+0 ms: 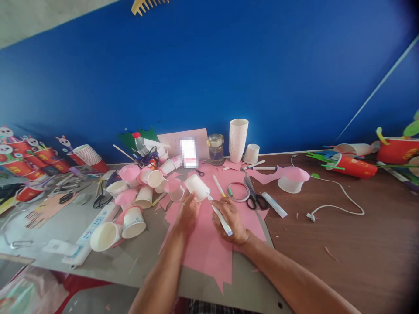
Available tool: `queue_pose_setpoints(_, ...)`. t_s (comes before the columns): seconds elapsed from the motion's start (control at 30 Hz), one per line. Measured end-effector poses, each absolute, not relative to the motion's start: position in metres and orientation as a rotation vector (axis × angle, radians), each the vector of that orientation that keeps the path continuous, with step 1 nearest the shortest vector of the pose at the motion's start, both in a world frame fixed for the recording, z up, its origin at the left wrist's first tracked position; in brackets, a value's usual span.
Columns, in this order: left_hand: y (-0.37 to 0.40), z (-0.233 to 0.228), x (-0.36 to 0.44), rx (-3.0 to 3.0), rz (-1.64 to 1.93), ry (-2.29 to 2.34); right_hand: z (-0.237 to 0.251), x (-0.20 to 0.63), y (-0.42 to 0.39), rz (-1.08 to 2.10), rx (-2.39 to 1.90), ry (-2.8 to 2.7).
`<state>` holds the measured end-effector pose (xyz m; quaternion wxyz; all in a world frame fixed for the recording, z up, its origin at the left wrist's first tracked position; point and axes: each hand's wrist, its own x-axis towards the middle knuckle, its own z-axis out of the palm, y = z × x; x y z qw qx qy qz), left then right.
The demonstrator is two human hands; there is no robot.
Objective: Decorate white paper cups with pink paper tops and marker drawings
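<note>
Now on the desk (343,244) | pink paper (206,244) beneath our hands | left hand (187,213) fingers grasp a cup (197,187), tilted, mouth away | right hand (231,220) clenched round a glue stick (221,219) | cup looks light, thin, crushable, so we'd hold its wall softly | cup stack (238,139) empty on top; jar (216,149) contents unclear.

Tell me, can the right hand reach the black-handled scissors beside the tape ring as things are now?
Probably yes: the scissors lie just beyond the right hand with nothing between, but that hand already holds a white pen.
</note>
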<state>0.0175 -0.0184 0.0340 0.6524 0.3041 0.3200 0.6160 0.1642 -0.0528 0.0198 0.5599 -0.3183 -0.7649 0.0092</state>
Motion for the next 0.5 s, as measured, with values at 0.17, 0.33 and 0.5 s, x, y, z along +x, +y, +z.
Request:
queue_pose_setpoints(0.17,-0.0105,0.0254,0.0173,0.681,1.436,0.638,0.0166,0.1635,-0.0518,0.041,-0.831,-1.735)
queue_pose_setpoints(0.33,-0.0099,0.0263,0.0170,0.500,1.396,0.731,0.0175,0.1633,-0.0509,0.076,-0.803,-1.719)
queue_pose_setpoints(0.5,-0.0102,0.0269,0.0174,0.493,1.346,0.772,0.0193,0.1634,-0.0501,0.169,-0.758,-1.738)
